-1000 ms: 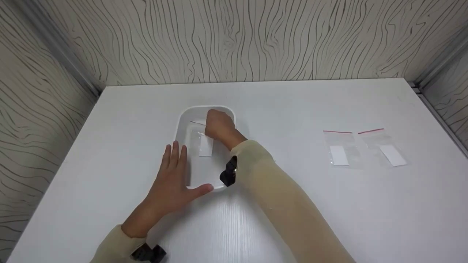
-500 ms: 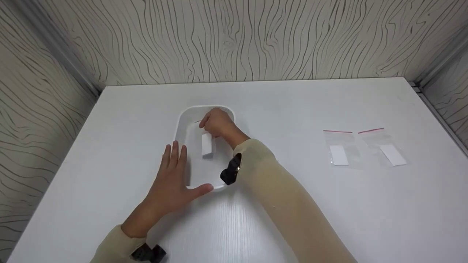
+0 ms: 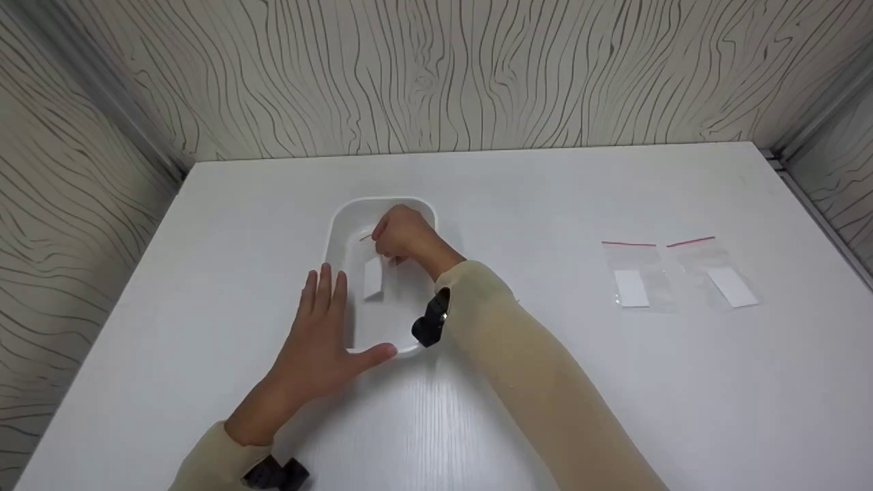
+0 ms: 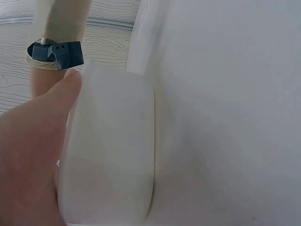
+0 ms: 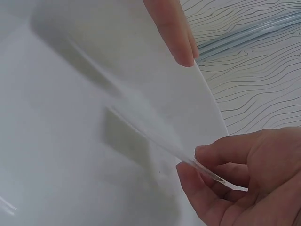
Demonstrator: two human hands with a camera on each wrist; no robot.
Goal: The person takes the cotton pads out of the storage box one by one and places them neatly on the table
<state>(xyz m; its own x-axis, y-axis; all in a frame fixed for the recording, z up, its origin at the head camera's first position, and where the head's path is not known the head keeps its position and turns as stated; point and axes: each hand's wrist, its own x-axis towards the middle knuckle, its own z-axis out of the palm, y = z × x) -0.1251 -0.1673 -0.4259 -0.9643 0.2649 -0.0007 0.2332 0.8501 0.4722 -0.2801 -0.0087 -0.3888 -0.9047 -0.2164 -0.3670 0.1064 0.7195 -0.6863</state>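
Observation:
A white rectangular tub (image 3: 344,225) stands left of the table's middle. Inside it, my right hand (image 3: 404,233) pinches a clear zip bag (image 3: 372,276) holding a white card, near its upper end. The bag is tilted and its red strip partly shows. In the right wrist view, thumb and fingers grip the bag's edge (image 5: 188,162), and the bag is seen nearly edge-on above the tub floor. My left hand (image 3: 315,354) has its fingers straight along the tub's left side, its thumb at the near rim. The left wrist view shows the tub's outer wall (image 4: 110,141).
Two more clear zip bags, the left one (image 3: 633,286) and the right one (image 3: 731,285), lie on the white table (image 3: 532,204) at the right. Each has a red strip and a white card inside. A wood-patterned panel (image 3: 436,75) rises behind the table.
The bag in the tub has gone from lying flat to tilted, and its card end has swung left. My right hand has turned slightly with it. The left hand has stayed put.

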